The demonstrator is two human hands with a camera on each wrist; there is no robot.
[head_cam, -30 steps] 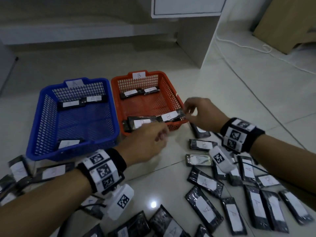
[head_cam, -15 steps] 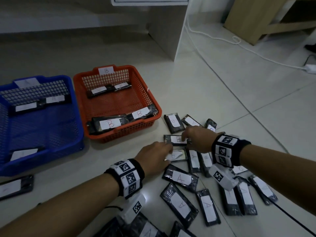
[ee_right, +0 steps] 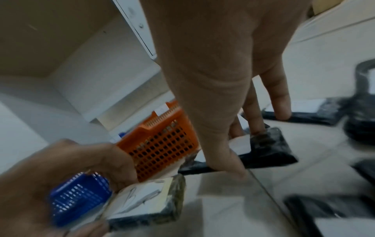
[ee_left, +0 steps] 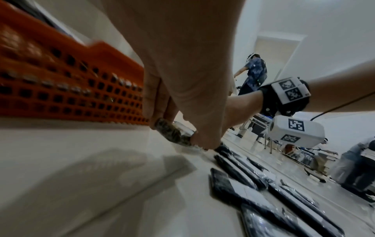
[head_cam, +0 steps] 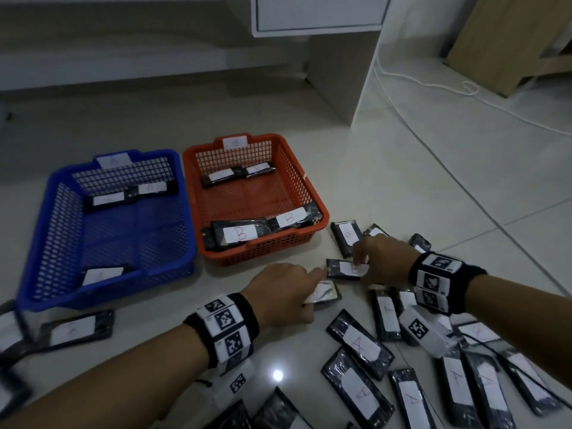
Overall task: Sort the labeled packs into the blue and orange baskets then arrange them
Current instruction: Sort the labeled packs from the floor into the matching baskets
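Note:
The blue basket [head_cam: 37, 243], tagged A, holds three packs; the orange basket [head_cam: 263, 247], tagged B, holds several, two of them marked B along its front wall. Just right of the orange basket, my left hand [head_cam: 312, 294] grips a black pack [head_cam: 326, 294] by its edges, one end tilted up off the floor [ee_left: 174, 133]. My right hand [head_cam: 360, 267] pinches another labeled pack [head_cam: 342, 269] lying flat beside it, thumb on the near edge and fingers on the far edge [ee_right: 267, 149]. Many loose packs [head_cam: 360, 345], mostly marked A, lie on the floor under and behind my right wrist.
More packs [head_cam: 74, 329] lie left of my left arm, near the blue basket's front. A white cabinet panel [head_cam: 337, 78] stands behind the baskets. A white cable [head_cam: 433, 85] runs across the tiles toward wooden furniture [head_cam: 507, 41]. Other people stand far off in the left wrist view.
Both hands left the orange basket's front, where two B packs now lie, and came down to the floor pile. Each has taken hold of a pack; the left one's end has lifted.

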